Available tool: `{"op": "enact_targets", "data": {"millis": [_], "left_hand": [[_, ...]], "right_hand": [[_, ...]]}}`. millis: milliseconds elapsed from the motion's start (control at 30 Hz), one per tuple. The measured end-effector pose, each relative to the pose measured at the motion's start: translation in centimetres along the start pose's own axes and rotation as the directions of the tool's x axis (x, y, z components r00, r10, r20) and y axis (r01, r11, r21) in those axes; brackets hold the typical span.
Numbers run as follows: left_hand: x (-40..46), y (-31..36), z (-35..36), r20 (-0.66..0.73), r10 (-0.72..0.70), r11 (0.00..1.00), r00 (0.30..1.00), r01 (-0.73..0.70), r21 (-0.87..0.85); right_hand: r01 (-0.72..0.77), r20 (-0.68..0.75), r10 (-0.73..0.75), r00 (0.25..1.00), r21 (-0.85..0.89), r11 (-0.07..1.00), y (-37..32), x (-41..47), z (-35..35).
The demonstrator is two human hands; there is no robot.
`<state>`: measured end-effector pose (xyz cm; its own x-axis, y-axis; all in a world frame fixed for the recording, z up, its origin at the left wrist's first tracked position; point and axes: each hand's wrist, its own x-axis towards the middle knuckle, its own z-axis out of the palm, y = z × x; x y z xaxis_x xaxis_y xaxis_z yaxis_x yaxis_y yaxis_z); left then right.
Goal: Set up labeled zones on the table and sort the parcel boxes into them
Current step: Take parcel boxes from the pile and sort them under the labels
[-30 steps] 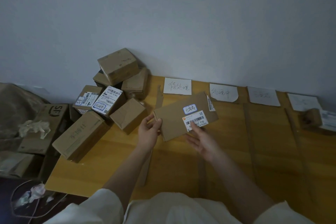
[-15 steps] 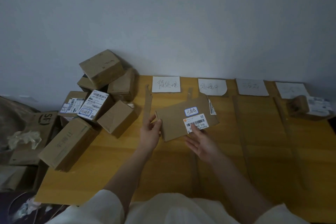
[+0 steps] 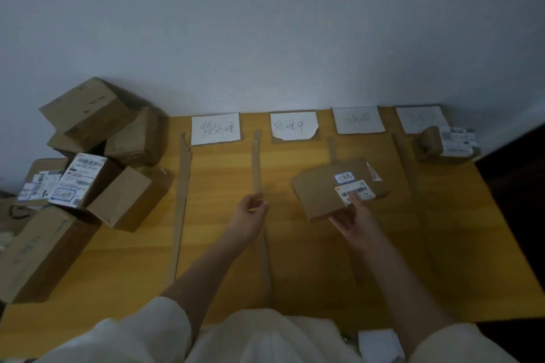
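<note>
Parcel boxes lie in a heap (image 3: 97,156) at the left end of the yellow table (image 3: 472,244), some of them stacked against the pale wall (image 3: 265,23), and two of them show white shipping labels. One long carton (image 3: 38,250) lies at the front of this heap, at the table edge. One flat parcel box (image 3: 327,191) is apart from the heap. The person's right hand (image 3: 355,218) holds it by its near edge, the thumb on top close to the barcode label (image 3: 355,192), the other fingers going under the box. The box is a little tilted and it is over the third zone from the left; whether it touches the table I cannot tell. A small blue-framed sticker (image 3: 344,176) sits above the barcode label.

The left hand (image 3: 250,208) is over the table beside the second cardboard strip (image 3: 257,165). Its fingers are loosely curled and hold nothing.

Four paper signs lie along the wall edge: the first sign (image 3: 215,128) and the second sign (image 3: 293,125) have handwritten characters, the third sign (image 3: 358,120) and the fourth sign (image 3: 420,118) are too faint to read. Thin cardboard strips, such as the leftmost strip (image 3: 182,186), divide the table into zones. In the far right zone one small parcel (image 3: 446,143) with a white label already lies near the fourth sign. The person wears cream sleeves (image 3: 141,336).
</note>
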<state>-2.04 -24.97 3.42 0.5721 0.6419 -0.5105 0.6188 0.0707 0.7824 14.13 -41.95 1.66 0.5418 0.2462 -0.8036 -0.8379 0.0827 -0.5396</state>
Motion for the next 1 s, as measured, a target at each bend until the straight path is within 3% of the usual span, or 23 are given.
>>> {"op": "enact_targets", "data": {"millis": [300, 600, 1000], "left_hand": [[1.4, 1.5, 6.7, 0.078, -0.052, 0.961, 0.996, 0.029, 0.275], [2.7, 2.0, 10.3, 0.133, -0.125, 0.86, 0.983, 0.04, 0.508], [3.3, 2.2, 11.9, 0.124, -0.256, 0.829, 0.959, 0.151, 0.538]], "right_hand": [[0.08, -0.078, -0.093, 0.993, -0.151, 0.985, -8.7, 5.8, -4.2], [0.135, -0.149, -0.197, 0.969, -0.352, 0.926, -12.7, 9.6, -5.5], [0.051, -0.129, -0.063, 0.99, -0.099, 0.994, -12.0, 11.9, -3.5]]}}
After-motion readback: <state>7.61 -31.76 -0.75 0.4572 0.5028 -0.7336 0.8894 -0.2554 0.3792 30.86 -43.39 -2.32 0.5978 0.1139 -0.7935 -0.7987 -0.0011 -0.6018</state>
